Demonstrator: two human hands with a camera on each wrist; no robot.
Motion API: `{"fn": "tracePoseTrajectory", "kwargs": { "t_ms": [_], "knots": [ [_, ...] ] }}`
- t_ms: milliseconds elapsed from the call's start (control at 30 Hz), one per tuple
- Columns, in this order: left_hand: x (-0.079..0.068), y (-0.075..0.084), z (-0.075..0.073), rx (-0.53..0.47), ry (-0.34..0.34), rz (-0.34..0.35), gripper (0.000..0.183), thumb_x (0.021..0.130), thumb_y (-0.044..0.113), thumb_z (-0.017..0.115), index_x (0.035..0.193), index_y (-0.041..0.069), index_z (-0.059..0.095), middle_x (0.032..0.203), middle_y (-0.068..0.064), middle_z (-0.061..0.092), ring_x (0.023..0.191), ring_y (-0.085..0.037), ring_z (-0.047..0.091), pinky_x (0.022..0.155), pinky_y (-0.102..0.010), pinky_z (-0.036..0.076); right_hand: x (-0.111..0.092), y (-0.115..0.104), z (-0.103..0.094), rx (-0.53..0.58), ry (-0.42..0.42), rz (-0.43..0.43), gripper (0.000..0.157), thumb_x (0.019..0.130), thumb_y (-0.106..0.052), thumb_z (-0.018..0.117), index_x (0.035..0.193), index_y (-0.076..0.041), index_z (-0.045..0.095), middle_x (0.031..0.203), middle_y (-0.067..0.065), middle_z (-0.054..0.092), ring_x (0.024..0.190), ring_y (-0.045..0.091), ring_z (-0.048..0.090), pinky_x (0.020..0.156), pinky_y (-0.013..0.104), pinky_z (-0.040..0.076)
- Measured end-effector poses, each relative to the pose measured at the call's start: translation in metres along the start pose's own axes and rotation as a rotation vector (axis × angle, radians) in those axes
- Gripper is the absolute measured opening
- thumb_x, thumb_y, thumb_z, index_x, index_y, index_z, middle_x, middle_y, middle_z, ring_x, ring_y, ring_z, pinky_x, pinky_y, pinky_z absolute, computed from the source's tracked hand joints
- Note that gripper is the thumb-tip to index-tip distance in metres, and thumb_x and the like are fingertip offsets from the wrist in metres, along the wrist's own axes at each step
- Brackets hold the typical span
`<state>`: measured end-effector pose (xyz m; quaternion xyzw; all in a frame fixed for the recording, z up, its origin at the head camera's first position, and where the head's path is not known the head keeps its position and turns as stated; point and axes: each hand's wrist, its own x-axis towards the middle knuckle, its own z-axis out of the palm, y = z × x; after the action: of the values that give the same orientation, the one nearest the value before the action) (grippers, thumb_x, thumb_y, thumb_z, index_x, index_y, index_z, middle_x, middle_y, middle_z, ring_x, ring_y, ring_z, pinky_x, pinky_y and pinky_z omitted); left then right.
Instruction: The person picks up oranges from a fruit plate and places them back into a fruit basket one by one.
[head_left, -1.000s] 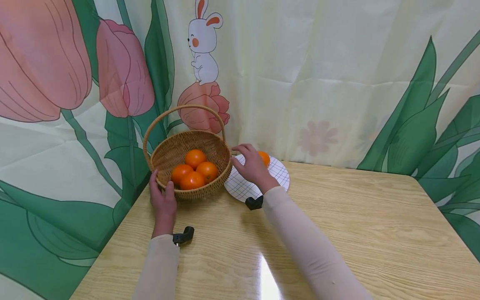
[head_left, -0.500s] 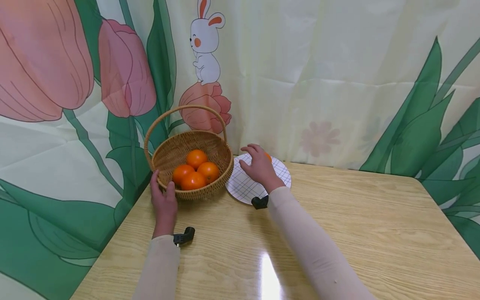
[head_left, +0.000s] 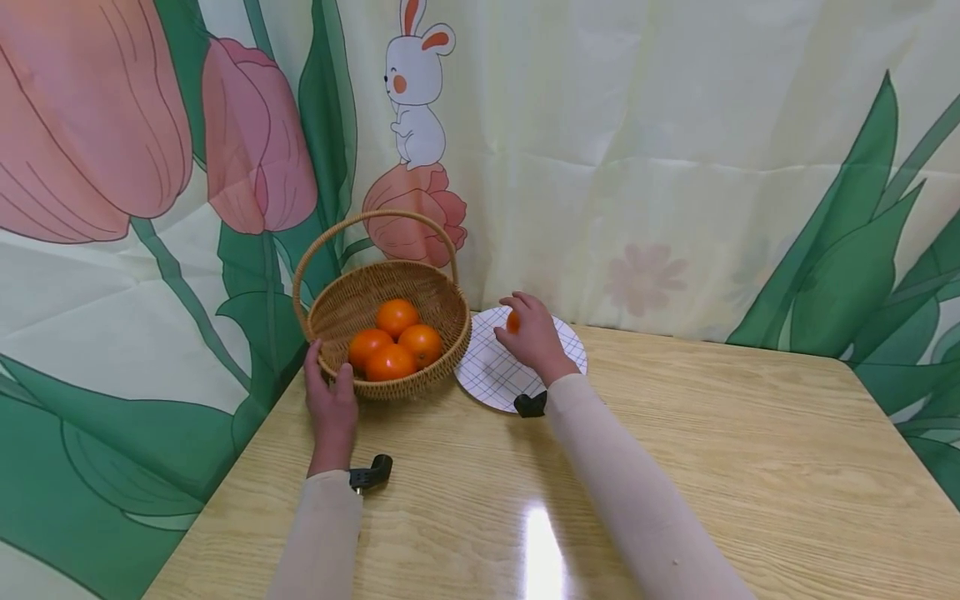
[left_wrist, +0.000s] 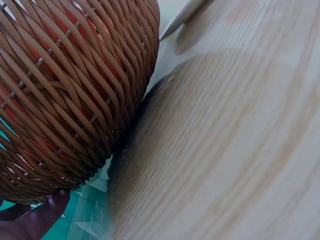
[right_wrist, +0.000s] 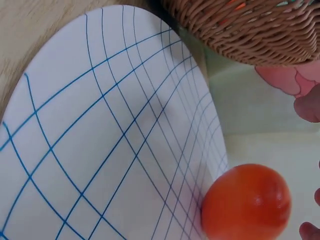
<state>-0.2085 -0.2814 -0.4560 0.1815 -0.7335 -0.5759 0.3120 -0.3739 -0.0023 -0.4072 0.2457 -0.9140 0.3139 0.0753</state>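
Note:
My left hand [head_left: 332,408] rests its straight fingers and thumb against the near left side of a wicker basket [head_left: 450,367] with a tall hooped handle. Up close in the left wrist view, the thumb [left_wrist: 47,215] touches the weave [left_wrist: 75,90]. Several oranges [head_left: 390,362] are piled inside the basket. My right hand [head_left: 536,337] hovers above a white round plate [head_left: 487,375] with blue grid lines, fingers spread about a single orange [head_left: 513,322]. That orange [right_wrist: 247,202] lies at the plate's far edge, with the fingertips apart from it in the right wrist view.
A wooden table [head_left: 712,450] stretches out to the right and front. Behind it hangs a curtain [head_left: 675,167] printed with tulips and a rabbit, close against the basket and plate. Each wrist carries a small black camera mount [head_left: 371,472].
My right hand has moved away from the basket's right rim, over the plate to the orange, which now shows between thumb and fingers. The left hand stays at the basket.

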Motion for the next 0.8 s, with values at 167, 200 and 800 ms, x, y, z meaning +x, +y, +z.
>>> {"fn": "tracePoseTrajectory", "kwargs": {
  "t_ms": [167,200,800],
  "knots": [
    [0.001,-0.002,0.000,0.003,0.005,0.016,0.058,0.097,0.029,0.048,0.151,0.028,0.025,0.159,0.002,0.021,0.144,-0.024,0.027,0.115,-0.050,0.027,0.002,0.008,0.004,-0.010,-0.010,0.031,0.053,0.087,-0.029,0.066,0.136,-0.015,0.053,0.151,0.011,0.039,0.139,0.034,0.034,0.111,0.052,0.036],
    [0.001,-0.002,0.000,0.003,0.005,0.019,0.059,0.097,0.029,0.048,0.151,0.028,0.025,0.159,0.002,0.021,0.144,-0.024,0.026,0.116,-0.050,0.027,0.002,0.010,0.005,-0.014,-0.012,0.036,0.053,0.087,-0.028,0.066,0.136,-0.015,0.052,0.151,0.011,0.038,0.139,0.034,0.033,0.110,0.053,0.036],
    [0.002,-0.002,-0.001,0.012,-0.006,0.057,0.061,0.096,0.024,0.048,0.152,0.025,0.024,0.159,0.000,0.022,0.144,-0.025,0.027,0.116,-0.051,0.026,0.001,0.026,0.012,-0.014,-0.094,0.146,0.056,0.089,-0.022,0.066,0.141,-0.018,0.047,0.156,0.017,0.023,0.139,0.039,0.028,0.108,0.052,0.040]
  ]
}}
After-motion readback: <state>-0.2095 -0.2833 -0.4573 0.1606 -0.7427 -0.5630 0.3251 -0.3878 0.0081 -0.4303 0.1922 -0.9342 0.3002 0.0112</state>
